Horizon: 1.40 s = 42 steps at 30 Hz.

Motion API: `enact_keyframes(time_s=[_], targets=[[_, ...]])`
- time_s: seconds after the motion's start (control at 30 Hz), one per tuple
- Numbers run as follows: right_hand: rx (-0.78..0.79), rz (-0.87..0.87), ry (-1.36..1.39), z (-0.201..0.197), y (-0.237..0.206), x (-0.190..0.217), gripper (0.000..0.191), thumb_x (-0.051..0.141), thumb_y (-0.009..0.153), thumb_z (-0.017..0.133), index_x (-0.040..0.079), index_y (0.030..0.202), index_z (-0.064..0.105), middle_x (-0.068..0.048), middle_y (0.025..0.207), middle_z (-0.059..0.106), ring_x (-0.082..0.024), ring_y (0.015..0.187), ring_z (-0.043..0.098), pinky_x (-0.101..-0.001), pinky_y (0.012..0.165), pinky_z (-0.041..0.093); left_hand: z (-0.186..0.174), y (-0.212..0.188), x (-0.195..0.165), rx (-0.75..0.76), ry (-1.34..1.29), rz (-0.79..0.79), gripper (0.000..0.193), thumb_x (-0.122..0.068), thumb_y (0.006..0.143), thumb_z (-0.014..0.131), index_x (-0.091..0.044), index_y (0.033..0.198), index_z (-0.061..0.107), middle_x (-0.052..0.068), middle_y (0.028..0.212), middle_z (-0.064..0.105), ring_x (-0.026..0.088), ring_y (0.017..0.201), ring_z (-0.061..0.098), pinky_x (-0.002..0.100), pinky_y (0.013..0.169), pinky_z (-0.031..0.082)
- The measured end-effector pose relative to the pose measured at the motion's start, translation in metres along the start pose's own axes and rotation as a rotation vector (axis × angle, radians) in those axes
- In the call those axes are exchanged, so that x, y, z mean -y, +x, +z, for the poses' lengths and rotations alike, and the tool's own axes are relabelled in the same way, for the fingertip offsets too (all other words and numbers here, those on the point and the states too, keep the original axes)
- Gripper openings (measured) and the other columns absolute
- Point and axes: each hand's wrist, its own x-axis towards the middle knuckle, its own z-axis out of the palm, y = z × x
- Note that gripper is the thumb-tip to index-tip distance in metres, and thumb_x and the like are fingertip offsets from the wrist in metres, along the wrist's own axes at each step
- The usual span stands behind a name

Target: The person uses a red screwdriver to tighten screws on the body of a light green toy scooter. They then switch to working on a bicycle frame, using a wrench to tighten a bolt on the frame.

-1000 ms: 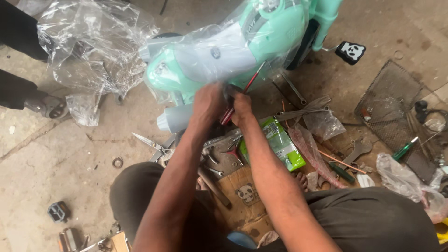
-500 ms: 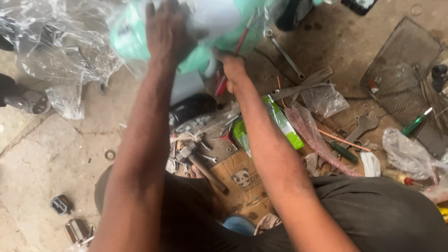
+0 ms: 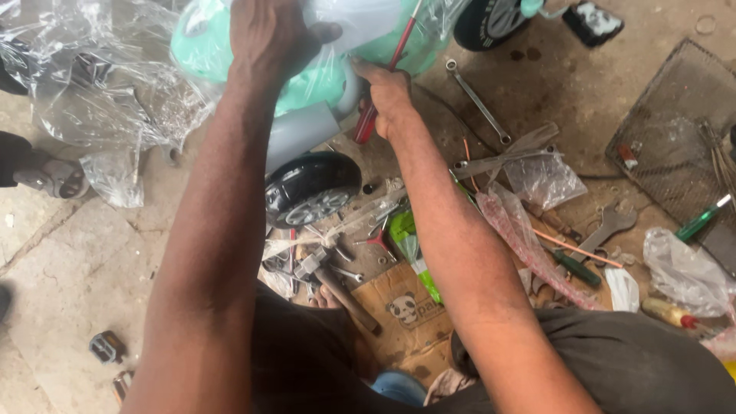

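Screwdriver, red-handled, gripped in right hand; left hand clasps plastic-wrapped mint toy scooter, apparently steadying.

Repair workshop: spanners, hammer strewn on concrete floor.

Black wheel now uncovered.
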Motion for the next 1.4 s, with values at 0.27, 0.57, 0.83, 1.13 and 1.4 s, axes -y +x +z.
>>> enact_keyframes(time_s=[0.27, 0.57, 0.83, 1.13, 1.4], targets=[[-0.029, -0.134, 0.004, 0.008, 0.004, -0.012, 0.027, 0.028, 0.076, 0.087, 0.004, 0.087, 0.078, -0.002, 0.074, 0.071, -0.013, 0.053, 0.056, -0.0301, 0.047, 0.042, -0.011, -0.002, 0.000, 0.088, 0.022, -0.047, 0.048, -0.045, 0.080, 0.091, -0.002, 0.095, 0.077, 0.020, 0.095, 0.072, 0.037, 0.081, 0.066, 0.050, 0.076, 0.050], [-0.089, -0.131, -0.068, 0.015, 0.004, -0.016, 0.021, 0.021, 0.079, 0.084, 0.002, 0.084, 0.076, -0.005, 0.070, 0.068, -0.014, 0.048, 0.051, -0.0307, 0.044, 0.041, -0.008, -0.010, 0.003, 0.099, 0.025, -0.047, 0.052, -0.047, 0.078, 0.092, -0.001, 0.096, 0.078, 0.021, 0.097, 0.071, 0.038, 0.080, 0.066, 0.050, 0.078, 0.050], [-0.090, -0.077, -0.153, 0.009, 0.007, -0.017, 0.019, 0.020, 0.079, 0.081, 0.003, 0.087, 0.076, -0.005, 0.074, 0.073, -0.013, 0.049, 0.055, -0.0299, 0.045, 0.043, -0.006, -0.007, -0.008, 0.177, 0.011, -0.179, 0.061, -0.050, 0.074, 0.092, 0.001, 0.103, 0.074, 0.021, 0.110, 0.065, 0.037, 0.086, 0.066, 0.048, 0.070, 0.053], [-0.077, -0.190, -0.124, 0.014, 0.001, -0.032, 0.017, 0.015, 0.081, 0.078, 0.003, 0.093, 0.079, -0.002, 0.082, 0.075, -0.014, 0.074, 0.062, -0.0322, 0.069, 0.049, -0.001, -0.002, -0.010, 0.241, 0.004, -0.197, 0.071, -0.054, 0.079, 0.089, 0.006, 0.109, 0.066, 0.024, 0.106, 0.063, 0.039, 0.089, 0.065, 0.051, 0.074, 0.052], [-0.097, -0.217, -0.116, 0.010, 0.005, -0.032, 0.015, 0.006, 0.078, 0.073, -0.003, 0.089, 0.079, -0.003, 0.081, 0.070, -0.017, 0.071, 0.060, -0.0364, 0.064, 0.048, 0.007, -0.025, -0.017, 0.209, 0.155, 0.000, 0.094, -0.023, 0.062, 0.085, 0.016, 0.139, 0.048, 0.031, 0.130, 0.055, 0.046, 0.120, 0.056, 0.051, 0.104, 0.046]])
